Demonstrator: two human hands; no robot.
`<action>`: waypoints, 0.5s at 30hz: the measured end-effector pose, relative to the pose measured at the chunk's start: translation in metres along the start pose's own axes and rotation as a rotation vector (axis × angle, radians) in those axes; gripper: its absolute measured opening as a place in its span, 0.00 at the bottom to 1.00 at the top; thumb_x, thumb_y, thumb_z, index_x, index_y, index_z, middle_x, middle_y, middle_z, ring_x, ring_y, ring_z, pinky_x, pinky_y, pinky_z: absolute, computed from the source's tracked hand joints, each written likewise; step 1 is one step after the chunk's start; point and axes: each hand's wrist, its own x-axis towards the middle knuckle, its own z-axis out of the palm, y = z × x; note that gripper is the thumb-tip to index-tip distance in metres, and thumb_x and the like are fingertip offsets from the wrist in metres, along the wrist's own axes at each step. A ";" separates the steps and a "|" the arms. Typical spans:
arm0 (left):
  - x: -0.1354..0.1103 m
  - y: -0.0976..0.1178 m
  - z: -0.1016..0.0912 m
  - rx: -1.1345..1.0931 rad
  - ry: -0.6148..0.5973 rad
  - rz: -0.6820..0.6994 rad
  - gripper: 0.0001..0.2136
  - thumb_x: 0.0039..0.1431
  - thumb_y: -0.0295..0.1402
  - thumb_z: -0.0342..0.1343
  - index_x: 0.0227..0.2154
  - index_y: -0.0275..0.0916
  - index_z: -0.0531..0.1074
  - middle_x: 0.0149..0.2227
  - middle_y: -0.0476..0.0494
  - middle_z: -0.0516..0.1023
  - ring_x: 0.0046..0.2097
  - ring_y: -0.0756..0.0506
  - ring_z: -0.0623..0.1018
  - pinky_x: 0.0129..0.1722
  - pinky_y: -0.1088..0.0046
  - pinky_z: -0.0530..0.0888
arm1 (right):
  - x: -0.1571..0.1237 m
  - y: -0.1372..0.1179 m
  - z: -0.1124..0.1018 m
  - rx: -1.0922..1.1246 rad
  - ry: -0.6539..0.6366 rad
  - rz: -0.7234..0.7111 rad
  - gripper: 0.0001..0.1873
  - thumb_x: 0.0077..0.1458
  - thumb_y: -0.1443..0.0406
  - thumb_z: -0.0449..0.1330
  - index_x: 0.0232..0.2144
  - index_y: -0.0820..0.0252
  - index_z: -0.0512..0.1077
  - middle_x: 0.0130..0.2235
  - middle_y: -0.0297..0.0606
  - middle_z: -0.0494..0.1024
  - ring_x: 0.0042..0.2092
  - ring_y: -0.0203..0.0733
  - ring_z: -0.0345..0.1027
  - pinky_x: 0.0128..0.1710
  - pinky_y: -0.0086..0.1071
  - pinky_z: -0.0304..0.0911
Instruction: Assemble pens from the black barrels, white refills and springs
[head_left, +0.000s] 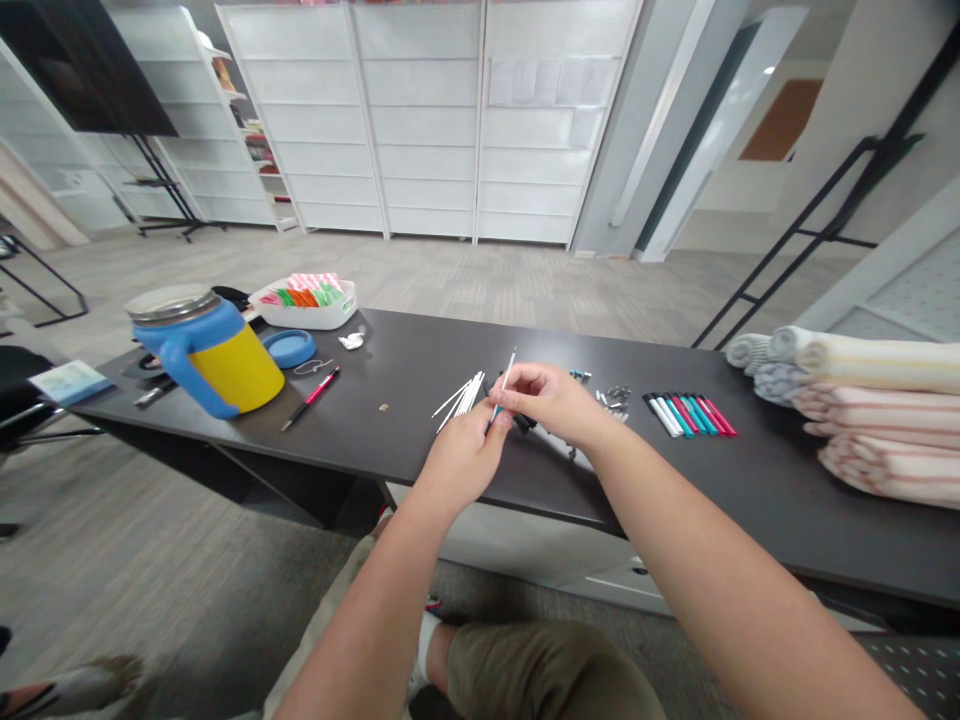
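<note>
My left hand [466,450] is closed over the desk around a small bluish piece that looks like a pen barrel, mostly hidden by the fingers. With its fingertips, my right hand [551,398] pinches a thin white pen refill [510,366], which stands tilted with its tip up and its lower end at the left hand. More white refills [463,397] lie in a loose bundle just left of the hands. Behind and beside my right hand are small dark and clear pen parts [616,400], partly covered by it. Farther right, several finished-looking pens [690,414] in white, teal and red lie in a row.
On the dark desk [360,400] stand a blue and yellow jug [217,355], a blue lid [289,347] and a white basket [315,312] of colourful packets. A red and black pen [311,398] lies near the jug. Rolled striped cloths [885,410] are stacked at the right end.
</note>
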 end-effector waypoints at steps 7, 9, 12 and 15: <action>-0.001 -0.003 0.000 0.002 0.013 0.019 0.20 0.76 0.46 0.42 0.46 0.40 0.76 0.43 0.38 0.83 0.45 0.39 0.81 0.44 0.66 0.72 | 0.000 0.000 0.002 -0.022 -0.024 0.012 0.20 0.53 0.49 0.72 0.31 0.58 0.76 0.27 0.33 0.78 0.29 0.37 0.71 0.33 0.33 0.70; -0.001 -0.002 0.000 -0.006 0.016 0.017 0.20 0.75 0.46 0.42 0.46 0.40 0.76 0.43 0.39 0.83 0.45 0.39 0.81 0.45 0.66 0.73 | 0.001 0.001 0.001 -0.026 -0.026 0.010 0.20 0.53 0.48 0.72 0.32 0.58 0.76 0.27 0.33 0.78 0.29 0.37 0.71 0.33 0.33 0.69; -0.001 0.000 -0.001 -0.018 0.017 0.019 0.19 0.75 0.45 0.42 0.45 0.41 0.76 0.42 0.40 0.83 0.45 0.40 0.81 0.47 0.66 0.74 | 0.001 0.004 -0.001 -0.032 0.011 -0.015 0.20 0.54 0.48 0.71 0.32 0.58 0.76 0.28 0.33 0.77 0.30 0.36 0.70 0.32 0.31 0.67; -0.001 0.002 -0.003 -0.021 0.013 0.020 0.18 0.75 0.44 0.42 0.45 0.42 0.75 0.41 0.42 0.82 0.44 0.41 0.81 0.47 0.66 0.74 | 0.001 0.004 -0.004 -0.060 0.093 -0.043 0.20 0.55 0.48 0.71 0.31 0.57 0.75 0.28 0.32 0.75 0.29 0.35 0.67 0.31 0.30 0.64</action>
